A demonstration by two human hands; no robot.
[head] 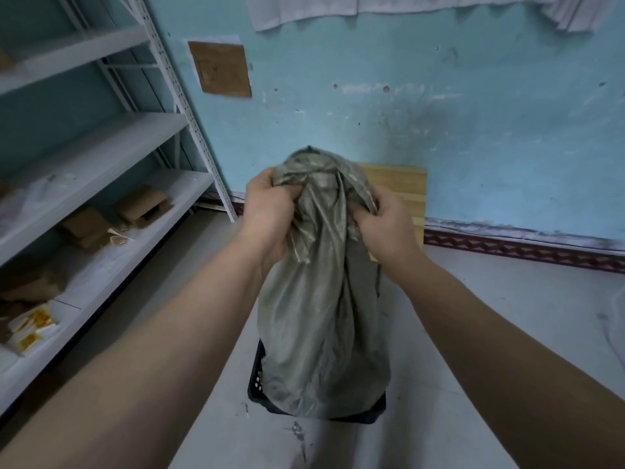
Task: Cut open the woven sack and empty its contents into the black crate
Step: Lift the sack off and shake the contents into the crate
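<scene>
Sack: a grey-green woven plastic sack (321, 299) hangs upright at the middle of the view, bunched and creased at the top, fuller and rounded at the bottom.
Left hand: the left hand (269, 214) has its grip clamped on a fold of the sack's upper left side, fingers curled into the cloth.
Right hand: the right hand (385, 225) has its grip clamped on the sack's upper right side, thumb pressed into the gathered fabric.
Arms: both bare forearms reach forward from the lower corners of the view.
Crate: a black perforated plastic crate (257, 380) sits on the floor directly under the sack; the sack's bottom covers most of it, and only its left wall and near edge show. Whether the sack rests inside it cannot be told.
Floor: pale grey concrete floor (473, 333), with dark scuff marks near the crate.
Behind: a light wooden board (402, 187) leans against the worn turquoise wall (473, 130) just past the sack.
Left side: a white metal shelving rack (142, 137) carries brown cardboard boxes (142, 204) and small yellow-and-white packets (33, 328).
</scene>
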